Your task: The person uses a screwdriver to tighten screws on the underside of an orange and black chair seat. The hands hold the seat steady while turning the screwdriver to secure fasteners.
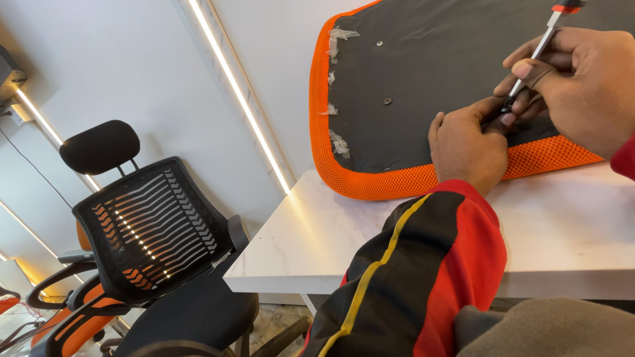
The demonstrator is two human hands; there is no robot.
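My left hand (466, 147) rests fisted on the orange mesh edge of the upturned seat cushion with black fabric underside (423, 86), fingertips pinched at the tool's tip; what they pinch is hidden. My right hand (582, 82) has its grip closed around the slim silver-shafted screwdriver (534, 56), angled down onto the cushion. The cushion lies on the white marble-patterned surface (569, 225). Beyond, left, stands a black mesh office chair (149, 231).

screwdriver (542, 41) handle: cut off at top | tip: hidden by fingers (512, 109)
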